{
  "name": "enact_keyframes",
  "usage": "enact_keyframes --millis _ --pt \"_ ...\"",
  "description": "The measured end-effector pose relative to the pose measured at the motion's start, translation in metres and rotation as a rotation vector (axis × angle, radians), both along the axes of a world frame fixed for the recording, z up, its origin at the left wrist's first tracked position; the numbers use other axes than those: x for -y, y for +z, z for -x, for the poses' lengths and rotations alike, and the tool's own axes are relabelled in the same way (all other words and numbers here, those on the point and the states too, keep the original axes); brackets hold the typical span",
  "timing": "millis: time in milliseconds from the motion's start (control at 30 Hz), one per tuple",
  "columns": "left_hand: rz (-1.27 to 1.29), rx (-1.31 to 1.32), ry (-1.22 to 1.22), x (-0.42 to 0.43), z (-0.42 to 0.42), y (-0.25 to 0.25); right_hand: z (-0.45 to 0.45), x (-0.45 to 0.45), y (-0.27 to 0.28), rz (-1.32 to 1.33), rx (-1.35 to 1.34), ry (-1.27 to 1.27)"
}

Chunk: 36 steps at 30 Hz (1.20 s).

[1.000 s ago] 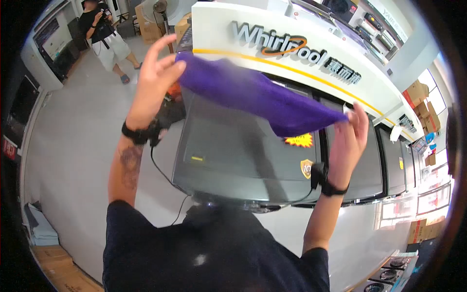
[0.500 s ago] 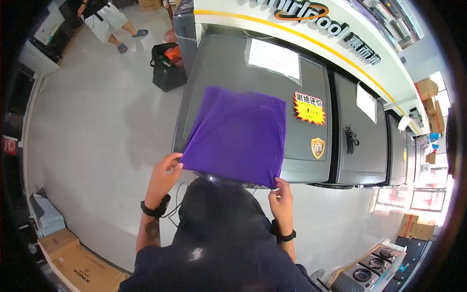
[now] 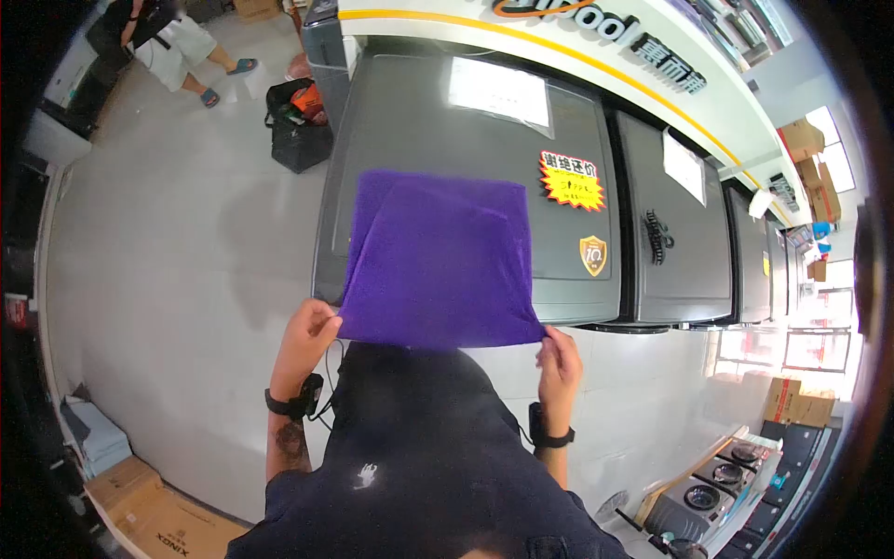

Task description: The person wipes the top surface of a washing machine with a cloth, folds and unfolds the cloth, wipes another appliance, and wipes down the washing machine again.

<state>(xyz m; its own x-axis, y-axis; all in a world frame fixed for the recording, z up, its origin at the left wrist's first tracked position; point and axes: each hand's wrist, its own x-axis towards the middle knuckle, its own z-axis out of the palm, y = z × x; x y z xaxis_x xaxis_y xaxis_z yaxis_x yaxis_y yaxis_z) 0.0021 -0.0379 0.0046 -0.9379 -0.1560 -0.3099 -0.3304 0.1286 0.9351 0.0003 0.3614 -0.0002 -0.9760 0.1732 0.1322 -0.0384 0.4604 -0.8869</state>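
Observation:
A purple cloth (image 3: 438, 261) lies spread over the front part of a dark grey appliance top (image 3: 419, 112). Its near edge is stretched between my two hands, past the front of the appliance. My left hand (image 3: 307, 337) pinches the near left corner. At the near right corner, the fingers of my right hand (image 3: 559, 363) are closed on the cloth. A fold line runs across the cloth's far part. On the appliance, right of the cloth, are a yellow and red price sticker (image 3: 572, 182) and a gold shield sticker (image 3: 593, 255).
A paper sheet in a clear sleeve (image 3: 500, 93) lies at the back of the appliance. More dark appliances (image 3: 675, 224) stand to the right, one with a black hair clip (image 3: 656, 238). A black bag (image 3: 298, 135) sits on the floor; another person (image 3: 177, 47) stands at far left.
My hands have moved apart slightly, pulling the cloth's near edge straighter and wider. The right corner has shifted right and up. The whole view has shifted a little.

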Motion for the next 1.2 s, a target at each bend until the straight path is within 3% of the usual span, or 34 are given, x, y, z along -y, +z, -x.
enact_keyframes --millis 67,167,233,300,367,467,567,700,833,933,1100,1200 --pt "0.054 -0.126 -0.066 -0.002 0.006 0.005 0.018 0.000 -0.016 -0.229 -0.217 0.046" --pt "0.089 -0.381 -0.208 0.003 0.035 0.025 0.052 0.012 0.005 0.076 -0.073 -0.104" --pt "0.232 -0.445 -0.183 0.007 0.072 0.028 0.091 0.023 0.041 0.239 -0.114 -0.137" --pt "0.067 -0.432 -0.006 -0.005 0.111 0.068 0.131 0.016 0.065 0.341 -0.180 -0.039" --pt "0.081 -0.506 0.036 0.007 0.145 0.096 0.154 0.030 0.112 0.354 -0.322 -0.080" --pt "0.064 -0.777 0.151 0.001 0.149 0.145 0.157 0.032 0.154 0.407 -0.527 -0.068" --pt "-0.078 -0.829 0.229 0.000 0.126 0.155 0.136 0.032 0.161 0.444 -0.601 -0.154" --pt "0.180 -0.542 0.210 0.011 0.082 0.119 0.104 0.027 0.121 0.358 -0.370 -0.169" --pt "0.146 -0.225 0.161 0.013 0.042 0.055 0.069 0.017 0.038 0.405 0.071 -0.034" --pt "0.092 0.006 0.043 0.021 0.000 0.016 0.029 0.012 -0.012 0.283 0.341 0.018" --pt "-0.012 0.223 0.016 0.017 -0.023 0.014 0.004 0.015 -0.015 0.250 0.458 -0.005" --pt "0.144 0.138 -0.050 0.011 -0.006 0.012 0.026 0.014 -0.006 0.280 0.410 0.005"
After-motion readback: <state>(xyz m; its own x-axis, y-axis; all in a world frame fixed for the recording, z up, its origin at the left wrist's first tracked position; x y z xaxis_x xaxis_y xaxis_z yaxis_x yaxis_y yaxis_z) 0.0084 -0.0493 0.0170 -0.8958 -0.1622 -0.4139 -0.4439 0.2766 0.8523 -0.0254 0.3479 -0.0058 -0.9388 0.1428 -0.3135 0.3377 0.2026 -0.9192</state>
